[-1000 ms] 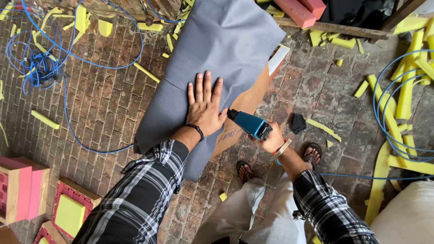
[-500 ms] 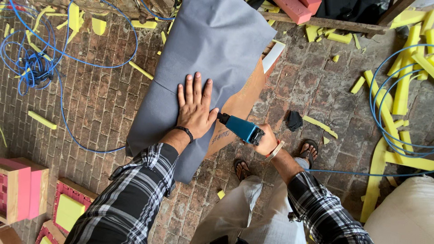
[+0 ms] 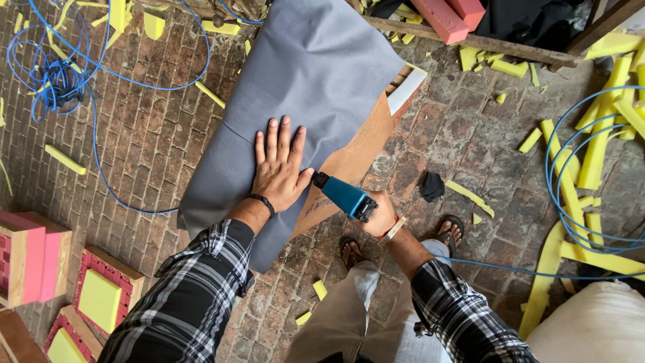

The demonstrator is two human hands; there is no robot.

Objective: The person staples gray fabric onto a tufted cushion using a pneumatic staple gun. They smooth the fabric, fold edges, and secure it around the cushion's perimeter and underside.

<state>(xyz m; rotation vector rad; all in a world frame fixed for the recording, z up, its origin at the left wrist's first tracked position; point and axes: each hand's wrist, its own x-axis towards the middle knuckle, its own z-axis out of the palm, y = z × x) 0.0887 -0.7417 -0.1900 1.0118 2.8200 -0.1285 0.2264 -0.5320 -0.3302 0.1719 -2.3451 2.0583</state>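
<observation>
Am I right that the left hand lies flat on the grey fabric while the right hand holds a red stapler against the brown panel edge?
Not quite: the tool is blue, not red. The head view shows the left hand flat on the grey fabric, and the right hand holding a blue stapler-like power tool with its nose at the edge of the brown panel.
</observation>
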